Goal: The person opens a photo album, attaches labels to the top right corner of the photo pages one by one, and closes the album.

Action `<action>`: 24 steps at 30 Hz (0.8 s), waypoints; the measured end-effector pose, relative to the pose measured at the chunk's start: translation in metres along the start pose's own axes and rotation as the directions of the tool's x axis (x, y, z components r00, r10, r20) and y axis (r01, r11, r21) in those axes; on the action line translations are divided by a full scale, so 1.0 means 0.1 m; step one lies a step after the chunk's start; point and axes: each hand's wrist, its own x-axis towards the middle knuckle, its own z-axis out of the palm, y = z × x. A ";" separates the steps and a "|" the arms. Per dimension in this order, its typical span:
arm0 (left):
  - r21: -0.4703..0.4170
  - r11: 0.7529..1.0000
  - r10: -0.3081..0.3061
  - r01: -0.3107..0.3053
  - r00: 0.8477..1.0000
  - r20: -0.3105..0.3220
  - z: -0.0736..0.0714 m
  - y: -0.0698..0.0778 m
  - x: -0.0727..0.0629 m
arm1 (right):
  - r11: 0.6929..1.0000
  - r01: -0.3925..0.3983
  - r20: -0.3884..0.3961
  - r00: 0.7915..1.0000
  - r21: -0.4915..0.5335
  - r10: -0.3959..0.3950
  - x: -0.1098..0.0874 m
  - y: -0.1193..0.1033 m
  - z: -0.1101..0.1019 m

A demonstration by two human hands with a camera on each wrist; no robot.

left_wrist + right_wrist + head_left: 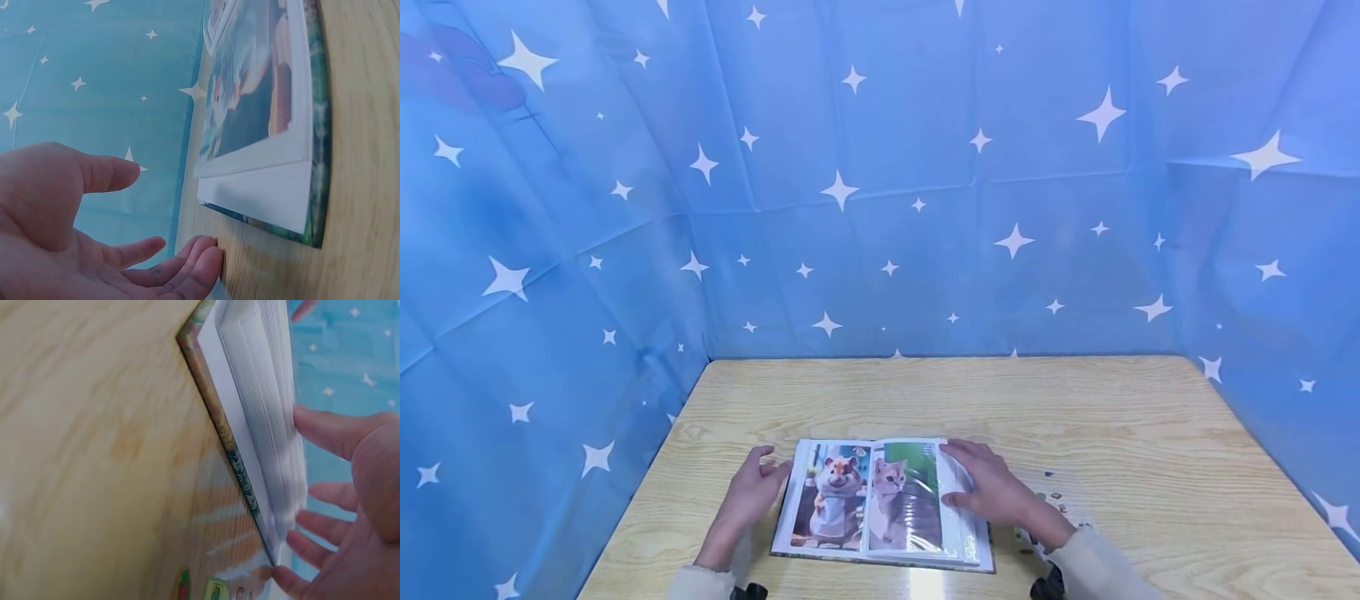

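Observation:
A photo album [968,525] lies spread on the wooden table, its page edges stacked at the right side. The left page holds a picture of a cartoon hamster [833,504] in an apron; the right one shows a cat picture [891,496] under a glossy sleeve. Beside the album's left edge is my left hand [752,487], fingers apart and holding nothing. My right hand [988,483] is at the right edge, its thumb touching the page edges in the right wrist view while the other fingers extend loosely along the album's side.
A clear sheet with small coloured stickers [217,589] lies right of the album, partly under my right forearm. The wooden table [940,396] extends behind it to a blue star-patterned curtain [925,125] at the back and sides.

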 end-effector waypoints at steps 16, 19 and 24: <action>-0.192 0.977 -0.079 0.090 0.995 0.062 -0.01 -0.02 0.05 | 0.999 0.043 0.006 0.999 -0.017 -0.043 -0.02 0.04 0.02; -0.248 0.966 -0.062 0.076 0.996 0.067 -0.01 -0.04 0.04 | 0.999 0.030 0.012 0.999 -0.017 -0.030 -0.02 0.04 0.02; -0.282 0.959 0.000 0.016 0.998 0.059 -0.03 -0.01 0.03 | 1.000 0.011 0.016 1.000 -0.014 -0.011 -0.02 0.05 0.02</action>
